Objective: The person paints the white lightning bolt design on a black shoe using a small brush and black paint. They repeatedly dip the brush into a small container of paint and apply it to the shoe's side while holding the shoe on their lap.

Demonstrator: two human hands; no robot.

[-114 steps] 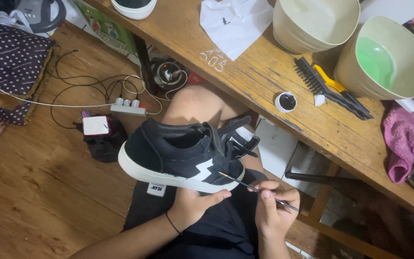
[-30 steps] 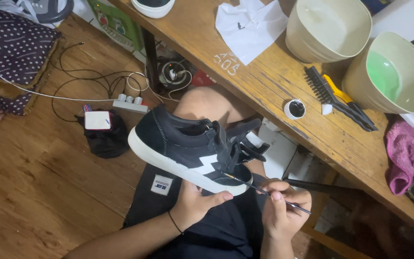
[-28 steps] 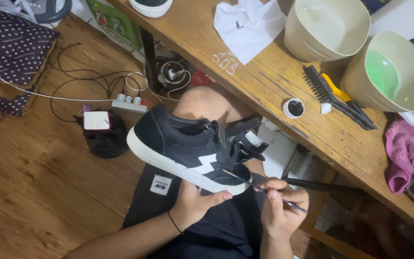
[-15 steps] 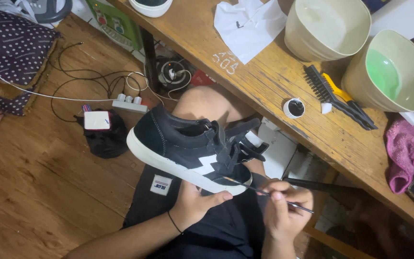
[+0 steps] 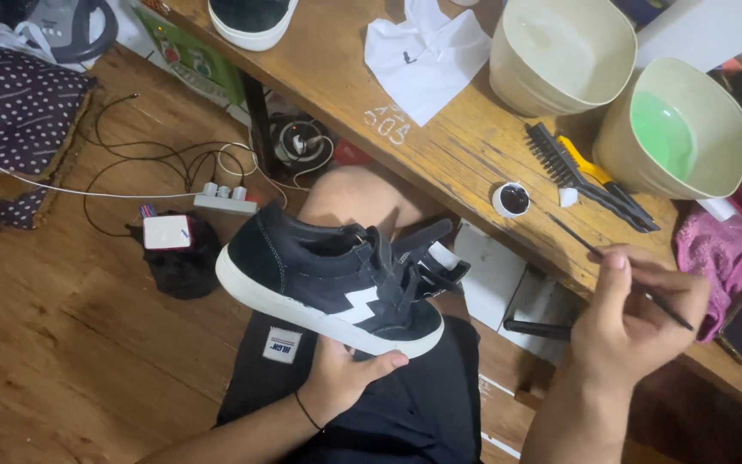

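The left hand (image 5: pixel 341 378) is cradling the dark shoe (image 5: pixel 332 279) underneath, while the right hand (image 5: pixel 637 314), fingers pinching a thin brush (image 5: pixel 620 271), is hovering near the small pot (image 5: pixel 511 198), perhaps reloading mid-job.

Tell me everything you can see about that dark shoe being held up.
The shoe is a low sneaker with a black, cloth-like upper, a thick white sole and a white zigzag mark on its side. Dark straps hang open at the front. It lies tilted on its side, sole edge toward the camera, above the person's lap. The left hand supports it from below, thumb against the sole. The right hand is apart from it, holding a thin brush over the wooden table.
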